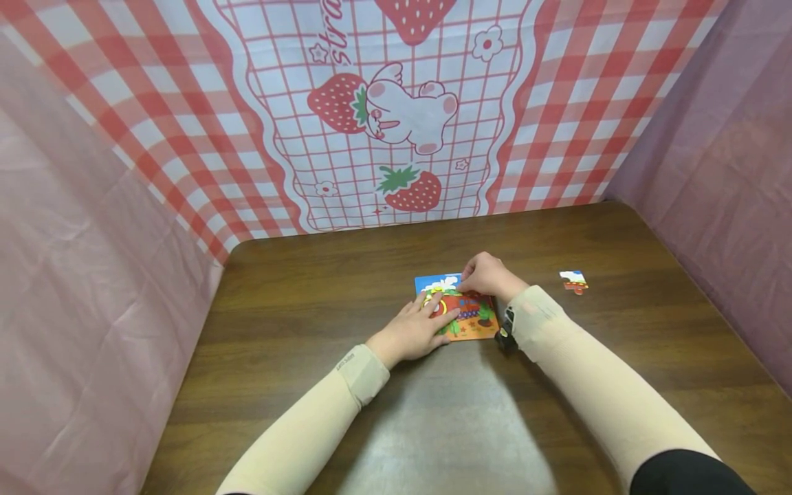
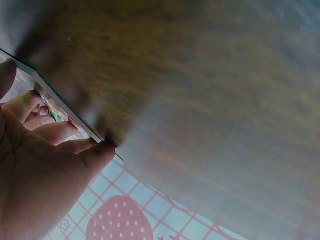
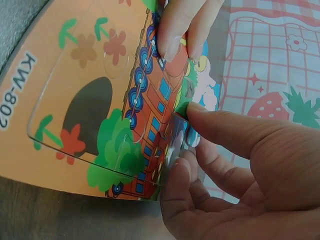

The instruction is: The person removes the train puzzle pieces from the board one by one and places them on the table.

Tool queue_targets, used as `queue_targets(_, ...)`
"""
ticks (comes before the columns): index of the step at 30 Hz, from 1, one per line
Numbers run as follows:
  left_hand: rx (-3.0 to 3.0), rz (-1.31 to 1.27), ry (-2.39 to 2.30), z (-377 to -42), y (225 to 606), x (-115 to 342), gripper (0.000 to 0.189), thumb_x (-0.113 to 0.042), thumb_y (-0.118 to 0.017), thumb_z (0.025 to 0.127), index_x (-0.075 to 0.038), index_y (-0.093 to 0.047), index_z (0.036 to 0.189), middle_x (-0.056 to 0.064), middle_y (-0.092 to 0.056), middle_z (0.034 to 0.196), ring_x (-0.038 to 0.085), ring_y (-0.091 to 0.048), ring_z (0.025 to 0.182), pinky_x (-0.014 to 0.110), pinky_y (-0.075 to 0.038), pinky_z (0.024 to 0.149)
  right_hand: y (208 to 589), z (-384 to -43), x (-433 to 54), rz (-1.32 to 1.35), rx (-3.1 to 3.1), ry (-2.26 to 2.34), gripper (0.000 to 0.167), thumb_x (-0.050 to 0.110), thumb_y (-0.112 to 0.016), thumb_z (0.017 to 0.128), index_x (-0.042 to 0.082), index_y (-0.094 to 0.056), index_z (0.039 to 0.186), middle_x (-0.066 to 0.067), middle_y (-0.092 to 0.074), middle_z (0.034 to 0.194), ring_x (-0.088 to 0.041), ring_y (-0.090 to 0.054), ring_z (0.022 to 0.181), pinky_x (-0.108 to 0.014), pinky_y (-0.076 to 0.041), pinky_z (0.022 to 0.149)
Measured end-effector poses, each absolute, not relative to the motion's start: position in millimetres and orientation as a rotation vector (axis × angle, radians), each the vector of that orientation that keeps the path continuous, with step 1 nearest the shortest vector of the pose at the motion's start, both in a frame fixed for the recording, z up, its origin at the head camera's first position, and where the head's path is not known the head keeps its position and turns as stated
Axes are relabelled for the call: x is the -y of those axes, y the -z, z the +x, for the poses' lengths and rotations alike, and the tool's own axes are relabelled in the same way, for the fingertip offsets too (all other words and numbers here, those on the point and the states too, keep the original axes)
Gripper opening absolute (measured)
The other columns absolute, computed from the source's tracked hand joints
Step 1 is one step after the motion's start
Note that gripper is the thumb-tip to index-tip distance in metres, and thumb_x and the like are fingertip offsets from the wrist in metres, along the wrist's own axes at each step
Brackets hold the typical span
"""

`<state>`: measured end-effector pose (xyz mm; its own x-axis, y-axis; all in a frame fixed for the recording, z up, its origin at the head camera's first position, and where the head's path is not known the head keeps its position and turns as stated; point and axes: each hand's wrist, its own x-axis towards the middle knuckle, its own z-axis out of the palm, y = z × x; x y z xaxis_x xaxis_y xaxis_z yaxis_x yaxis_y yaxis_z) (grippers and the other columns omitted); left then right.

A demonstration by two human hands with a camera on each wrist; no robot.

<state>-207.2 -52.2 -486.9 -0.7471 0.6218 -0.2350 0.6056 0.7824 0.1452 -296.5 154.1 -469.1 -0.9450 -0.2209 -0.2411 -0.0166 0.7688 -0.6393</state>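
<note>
A jigsaw puzzle board with a red train, blue sky and orange ground lies on the wooden table. My left hand rests on its left part, fingers spread over the picture. At the upper right of the board, my right hand pinches a puzzle piece between thumb and fingers. In the right wrist view that piece stands tilted at the train's roofline, partly hidden by the fingers. The left wrist view has the left hand along the board's edge.
To the right of the board lies a loose puzzle piece, white, blue and red. A strawberry-print cloth hangs behind the table. Pink curtains flank both sides.
</note>
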Motion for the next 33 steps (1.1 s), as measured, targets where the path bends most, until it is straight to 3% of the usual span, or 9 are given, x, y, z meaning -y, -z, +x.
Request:
queue_targets(10, -2.715, 0.957, -0.056, -207.4, 487.2, 52.4, 0.061, -0.053, -0.042, 0.106, -0.034, -0.026, 0.163, 0.012, -0.011, 0.169, 0.042, -0.014, 0.150, 0.051, -0.026, 0.117, 473.1, -297.4, -157.3, -0.269, -2.667, 0.979, 0.012, 0.012, -0.079, 0.090, 0.002, -0.072, 0.090, -0.009, -0.067, 0.086, -0.022, -0.059, 0.075, -0.034, -0.052, 0.066)
queue_targets(26, -2.715, 0.963, -0.058, -207.8, 488.8, 52.3, 0.061, -0.052, -0.044, 0.106, -0.035, -0.027, 0.162, 0.013, -0.012, 0.168, 0.042, -0.014, 0.150, 0.051, -0.026, 0.116, 482.3, -298.5, -166.7, -0.408, -2.666, 1.010, 0.016, 0.014, -0.078, 0.092, 0.001, -0.073, 0.100, -0.010, -0.071, 0.094, -0.025, -0.065, 0.089, -0.043, -0.054, 0.081)
queue_targets(33, -2.715, 0.955, -0.077, -207.7, 488.9, 52.3, 0.062, -0.053, -0.044, 0.106, -0.034, -0.027, 0.162, 0.013, -0.012, 0.168, 0.043, -0.015, 0.150, 0.052, -0.027, 0.116, 485.8, -300.0, -168.6, -0.408, -2.691, 1.053, 0.013, 0.014, -0.076, 0.093, 0.002, -0.076, 0.097, -0.006, -0.070, 0.087, -0.022, -0.063, 0.079, -0.038, -0.052, 0.073)
